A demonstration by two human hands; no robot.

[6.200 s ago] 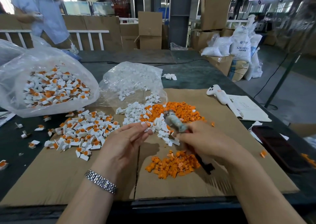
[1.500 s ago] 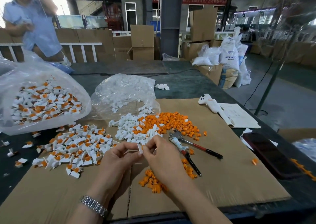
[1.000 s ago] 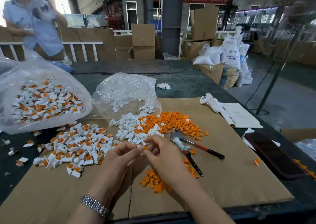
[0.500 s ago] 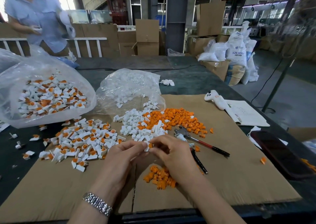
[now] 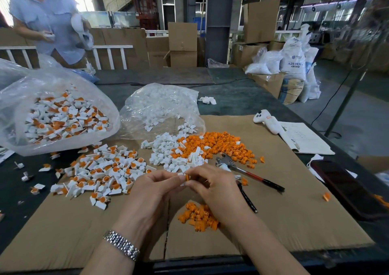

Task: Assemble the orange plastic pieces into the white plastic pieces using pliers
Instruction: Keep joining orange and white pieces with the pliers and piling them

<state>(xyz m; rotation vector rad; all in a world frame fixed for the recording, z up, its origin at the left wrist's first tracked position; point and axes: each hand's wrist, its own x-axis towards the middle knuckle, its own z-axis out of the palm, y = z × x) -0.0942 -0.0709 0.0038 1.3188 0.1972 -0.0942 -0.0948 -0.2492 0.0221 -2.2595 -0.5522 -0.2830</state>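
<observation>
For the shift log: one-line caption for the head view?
Left hand and right hand pinch an orange plastic piece into a white one; metal pliers lie on the cardboard.

A dark grey pillar (image 5: 216,20) rises beyond the far edge of the dark table (image 5: 242,98). Stacked cardboard boxes (image 5: 182,43) and a white railing (image 5: 109,54) line the back. White sacks (image 5: 294,60) sit on the grey floor (image 5: 357,117) off the table's right edge. Daylight enters at upper left.

Both hands (image 5: 185,188) pinch orange-white piece (image 5: 186,178); pliers (image 5: 242,170) on cardboard (image 5: 294,211).
</observation>
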